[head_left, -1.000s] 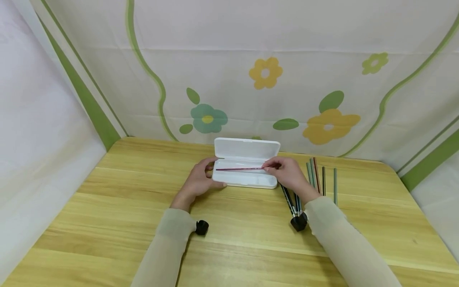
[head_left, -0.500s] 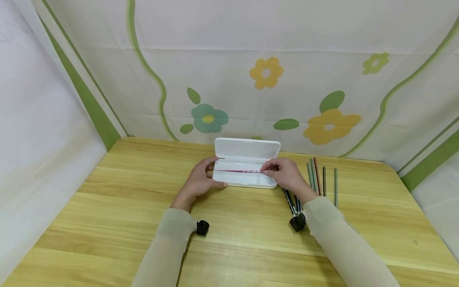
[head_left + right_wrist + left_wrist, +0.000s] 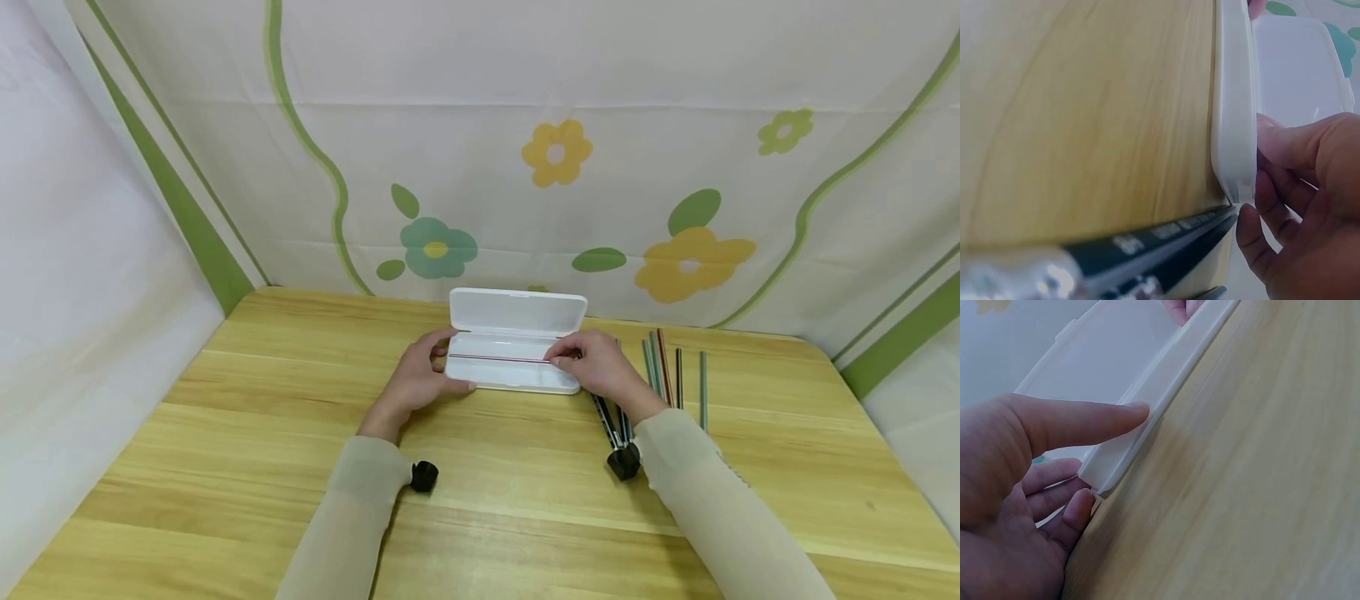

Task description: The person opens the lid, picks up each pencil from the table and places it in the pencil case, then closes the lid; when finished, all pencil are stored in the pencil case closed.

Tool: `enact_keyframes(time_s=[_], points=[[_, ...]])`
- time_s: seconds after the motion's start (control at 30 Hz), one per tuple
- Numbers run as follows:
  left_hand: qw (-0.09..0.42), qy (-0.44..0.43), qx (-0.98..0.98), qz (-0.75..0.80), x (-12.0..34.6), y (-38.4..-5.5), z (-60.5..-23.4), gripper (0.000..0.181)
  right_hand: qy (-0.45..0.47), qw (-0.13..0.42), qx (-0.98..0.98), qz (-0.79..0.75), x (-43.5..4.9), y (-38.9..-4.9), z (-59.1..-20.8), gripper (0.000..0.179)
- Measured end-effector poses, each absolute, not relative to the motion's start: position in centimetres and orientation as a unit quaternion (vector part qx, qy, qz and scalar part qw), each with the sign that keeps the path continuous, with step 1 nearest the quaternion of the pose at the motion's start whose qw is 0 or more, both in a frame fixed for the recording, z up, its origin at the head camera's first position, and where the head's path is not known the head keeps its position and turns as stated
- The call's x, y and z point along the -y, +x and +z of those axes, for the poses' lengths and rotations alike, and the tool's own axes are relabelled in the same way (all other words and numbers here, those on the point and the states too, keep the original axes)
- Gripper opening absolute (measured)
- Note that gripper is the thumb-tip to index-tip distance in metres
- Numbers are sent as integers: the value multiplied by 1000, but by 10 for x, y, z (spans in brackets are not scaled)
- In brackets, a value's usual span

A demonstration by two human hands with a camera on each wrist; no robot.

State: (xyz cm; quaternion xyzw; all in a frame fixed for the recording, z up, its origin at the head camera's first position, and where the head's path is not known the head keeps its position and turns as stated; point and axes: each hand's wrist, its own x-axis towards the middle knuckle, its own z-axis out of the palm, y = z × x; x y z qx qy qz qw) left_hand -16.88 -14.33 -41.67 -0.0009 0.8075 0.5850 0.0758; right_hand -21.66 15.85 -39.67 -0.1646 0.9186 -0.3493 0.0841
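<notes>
A white pencil case [image 3: 517,377] lies on the table with its lid [image 3: 517,312] raised at the back. My left hand [image 3: 417,371] grips its left end, the thumb on the front wall and the fingers around the end, as the left wrist view shows. My right hand [image 3: 596,362] pinches the right end of a slim dark red pencil [image 3: 495,358]. This pencil lies lengthwise over the case's inside; whether it touches the bottom I cannot tell. In the right wrist view, the fingers [image 3: 1275,140] are at the case's right end, and the pencil is hidden.
Beside my right wrist lie black-handled paintbrushes [image 3: 604,421] with silver ferrules, partly covered by the wrist camera [image 3: 624,461]. Farther right are several green and red pencils [image 3: 651,367], a black stick [image 3: 678,379] and a separate green pencil [image 3: 703,392]. A flowered curtain [image 3: 480,167] hangs behind the table.
The pencil's right end has come slightly down and toward me, with its marked side turned away from view. My left hand keeps its place on the case.
</notes>
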Motion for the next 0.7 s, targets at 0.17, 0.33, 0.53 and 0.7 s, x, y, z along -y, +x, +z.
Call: enact_keyframes(time_s=[0.17, 0.33, 0.53, 0.7], points=[[76, 1, -807, 586, 144, -170, -418, 94, -180, 79, -918, -344, -159, -217, -398, 17], [75, 2, -806, 587, 144, -170, -419, 93, -191, 77, -919, -337, -160, -217, -397, 18], [72, 1, -809, 583, 144, -170, -420, 93, -192, 80, -920, -333, -161, -217, -398, 17], [71, 0, -808, 584, 144, -170, -421, 93, -195, 80, -921, -327, -160, -217, -398, 18]])
